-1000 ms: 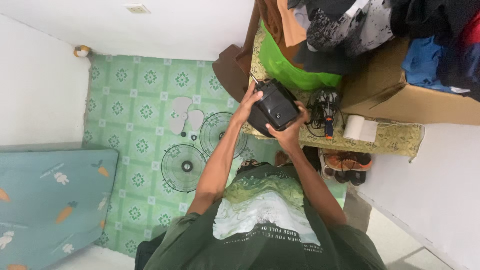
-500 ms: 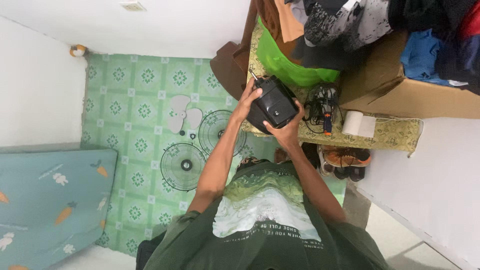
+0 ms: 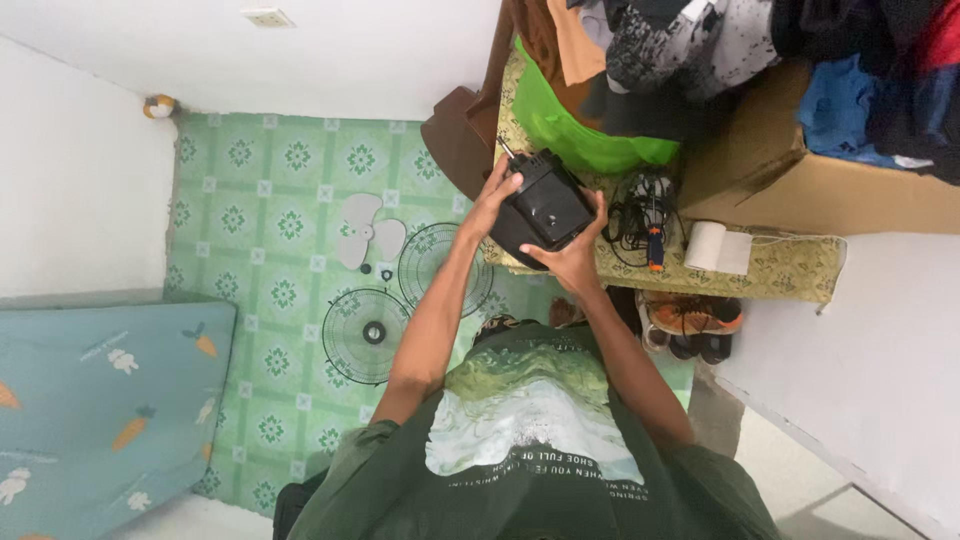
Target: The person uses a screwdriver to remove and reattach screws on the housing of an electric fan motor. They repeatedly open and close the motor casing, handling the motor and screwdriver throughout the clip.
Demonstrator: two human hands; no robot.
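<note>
Green patterned tiles are covering the floor (image 3: 290, 160) of this small room, and white walls are standing around it. On the floor two round wire fan grilles (image 3: 368, 335) are lying next to each other, with a pale fan blade (image 3: 365, 235) just beside them, and a mattress (image 3: 90, 400) with a carrot and rabbit print is lying at the side. The person, in a dark green printed shirt (image 3: 530, 440), is holding a black boxy housing (image 3: 545, 208) with both hands above the edge of a low table covered with a yellowish patterned cloth (image 3: 790, 270). The housing is looking glossy and dark, with rounded corners and a smooth broad face which is catching a little light; a thin stub is sticking out from its far corner. The left hand (image 3: 492, 200) is grasping the housing from the side, fingers curled around its edge. The right hand (image 3: 575, 255) is supporting it from beneath and the near side, fingers wrapped on it. On the table a bright green bag (image 3: 585, 140), a bundle of black cables (image 3: 635, 205) and a white paper roll (image 3: 720, 248) are lying near the housing. Shoes (image 3: 695, 320) are sitting under the table, and clothes are piling on a cardboard box (image 3: 800, 180) behind.
</note>
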